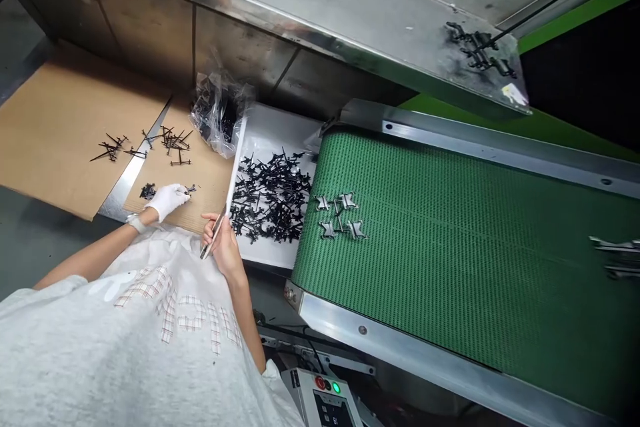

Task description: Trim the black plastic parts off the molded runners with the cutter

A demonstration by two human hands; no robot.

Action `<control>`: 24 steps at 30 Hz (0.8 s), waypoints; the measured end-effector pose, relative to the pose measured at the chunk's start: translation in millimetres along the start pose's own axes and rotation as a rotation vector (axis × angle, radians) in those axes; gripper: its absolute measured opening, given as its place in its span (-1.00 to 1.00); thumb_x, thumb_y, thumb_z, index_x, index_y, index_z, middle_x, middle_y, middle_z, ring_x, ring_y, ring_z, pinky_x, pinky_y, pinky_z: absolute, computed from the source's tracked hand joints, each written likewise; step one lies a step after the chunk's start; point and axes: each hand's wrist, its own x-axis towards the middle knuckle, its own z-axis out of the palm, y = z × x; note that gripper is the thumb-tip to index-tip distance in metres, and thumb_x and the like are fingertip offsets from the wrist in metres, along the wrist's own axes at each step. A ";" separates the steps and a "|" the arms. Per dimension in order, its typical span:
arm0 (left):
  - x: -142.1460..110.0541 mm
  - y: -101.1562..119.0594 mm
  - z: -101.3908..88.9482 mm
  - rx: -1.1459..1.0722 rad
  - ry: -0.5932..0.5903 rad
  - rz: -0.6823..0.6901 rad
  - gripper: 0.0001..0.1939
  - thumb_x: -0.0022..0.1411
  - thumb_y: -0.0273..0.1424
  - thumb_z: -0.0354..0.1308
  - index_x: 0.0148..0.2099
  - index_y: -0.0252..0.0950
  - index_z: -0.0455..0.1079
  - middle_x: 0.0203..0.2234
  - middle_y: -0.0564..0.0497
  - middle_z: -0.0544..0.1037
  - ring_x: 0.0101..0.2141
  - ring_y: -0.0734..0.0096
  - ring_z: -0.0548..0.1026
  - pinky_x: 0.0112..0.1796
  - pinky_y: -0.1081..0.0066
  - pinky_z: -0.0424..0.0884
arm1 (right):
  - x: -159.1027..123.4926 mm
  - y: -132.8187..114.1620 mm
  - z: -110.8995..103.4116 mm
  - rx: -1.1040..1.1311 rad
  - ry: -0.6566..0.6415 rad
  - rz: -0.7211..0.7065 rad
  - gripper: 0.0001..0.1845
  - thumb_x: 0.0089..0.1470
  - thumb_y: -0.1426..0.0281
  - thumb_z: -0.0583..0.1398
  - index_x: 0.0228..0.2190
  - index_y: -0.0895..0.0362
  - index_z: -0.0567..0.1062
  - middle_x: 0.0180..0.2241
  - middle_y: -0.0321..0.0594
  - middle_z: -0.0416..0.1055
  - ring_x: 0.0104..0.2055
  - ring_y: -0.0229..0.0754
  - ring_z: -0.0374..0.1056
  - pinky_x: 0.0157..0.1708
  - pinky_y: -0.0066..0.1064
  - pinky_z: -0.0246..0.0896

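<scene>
My left hand (169, 202), in a white glove, is over the cardboard with its fingers pinched on a small dark plastic part (191, 189). A small cluster of black pieces (148, 191) lies just left of it. My right hand (226, 247), bare, is closed around a thin flat object (214, 236) seen nearly edge-on, which looks like a phone. That hand is in front of a white tray (273, 253) holding a heap of black plastic parts (273, 193). Several thin black sprue pieces (175, 140) are scattered on the cardboard (65, 107) beyond my left hand.
To the right runs a green conveyor belt (425, 233), with a branched moulding (341, 217) near its end and a blurred piece (617, 257) farther right. A clear plastic bag (220, 113) stands behind the tray. Below the belt is a control box (325, 400); a metal ledge (350, 7) overhangs the back.
</scene>
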 end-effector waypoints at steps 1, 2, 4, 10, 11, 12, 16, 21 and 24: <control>-11.1 5.7 -3.0 -0.084 -0.037 0.011 -0.66 0.39 -0.23 0.20 0.08 -0.34 0.43 -0.04 -0.11 0.54 -0.11 0.23 0.56 -0.11 0.16 0.57 | -0.7 -2.5 -0.2 -0.061 0.009 -0.039 -0.43 0.24 -0.14 0.04 -0.30 0.09 0.51 -0.56 -0.41 0.14 -0.53 -0.30 0.08 -0.48 -0.44 0.12; -23.9 12.1 -6.3 -0.170 -0.078 0.027 -0.68 0.39 -0.22 0.20 0.03 -0.35 0.43 -0.11 -0.09 0.55 -0.18 0.30 0.55 -0.17 0.22 0.57 | -1.9 -6.3 -0.9 -0.123 0.015 -0.077 -0.44 0.24 -0.12 0.07 -0.29 0.10 0.53 -0.54 -0.39 0.17 -0.50 -0.29 0.12 -0.44 -0.43 0.15; -52.6 27.1 -13.9 -0.329 -0.143 0.067 -0.69 0.36 -0.18 0.20 -0.16 -0.37 0.43 -0.30 -0.04 0.51 -0.34 0.44 0.50 -0.30 0.39 0.50 | -5.5 -17.8 -4.1 -0.242 0.013 -0.146 -0.54 0.22 -0.03 0.17 -0.28 0.11 0.57 -0.47 -0.33 0.30 -0.41 -0.25 0.22 -0.34 -0.40 0.21; -121.9 72.4 -40.7 -0.531 -0.404 0.184 -0.53 0.12 0.01 0.30 -0.43 -0.30 0.30 -0.57 0.08 0.33 -0.58 0.56 0.18 -0.58 0.49 0.13 | -23.1 -68.4 -12.4 -0.574 -0.174 -0.370 -0.52 0.26 0.20 0.22 0.14 0.11 0.44 -0.40 -0.33 0.42 -0.46 -0.28 0.23 -0.38 -0.42 0.25; -128.0 78.0 -44.2 -0.516 -0.450 0.232 -0.54 0.14 -0.01 0.29 -0.45 -0.30 0.30 -0.59 0.09 0.32 -0.58 0.55 0.16 -0.57 0.48 0.11 | -26.3 -76.1 -11.6 -0.649 -0.232 -0.454 -0.49 0.31 0.22 0.18 0.22 0.12 0.36 -0.39 -0.33 0.43 -0.48 -0.30 0.22 -0.41 -0.43 0.24; -133.1 82.9 -47.0 -0.494 -0.485 0.284 -0.55 0.17 -0.04 0.27 -0.46 -0.30 0.29 -0.61 0.10 0.30 -0.58 0.55 0.16 -0.56 0.47 0.12 | -29.4 -83.1 -9.9 -0.701 -0.276 -0.538 -0.47 0.35 0.22 0.14 0.26 0.12 0.30 -0.39 -0.33 0.44 -0.49 -0.31 0.21 -0.44 -0.44 0.24; -149.5 99.1 -51.2 -0.450 -0.552 0.379 -0.57 0.28 -0.12 0.20 -0.49 -0.29 0.25 -0.62 0.13 0.27 -0.58 0.56 0.17 -0.52 0.46 0.17 | -38.6 -102.7 -0.1 -0.795 -0.319 -0.750 -0.47 0.41 0.22 0.07 0.30 0.12 0.26 -0.47 -0.38 0.38 -0.53 -0.31 0.17 -0.48 -0.45 0.24; -163.4 108.6 -50.6 -0.468 -0.581 0.302 -0.69 0.22 -0.15 0.26 -0.36 -0.28 0.35 -0.49 0.07 0.39 -0.51 0.50 0.31 -0.48 0.45 0.30 | -43.5 -112.2 7.6 -0.865 -0.292 -0.808 -0.50 0.42 0.19 0.02 0.26 0.12 0.34 -0.51 -0.36 0.39 -0.55 -0.29 0.18 -0.51 -0.43 0.26; -165.4 105.8 -51.7 -0.440 -0.577 0.312 -0.70 0.24 -0.15 0.23 -0.33 -0.29 0.36 -0.44 0.05 0.44 -0.50 0.49 0.34 -0.46 0.44 0.34 | -44.1 -114.2 9.7 -0.833 -0.311 -0.846 -0.53 0.42 0.22 0.03 0.25 0.10 0.35 -0.37 -0.29 0.54 -0.54 -0.31 0.22 -0.51 -0.43 0.29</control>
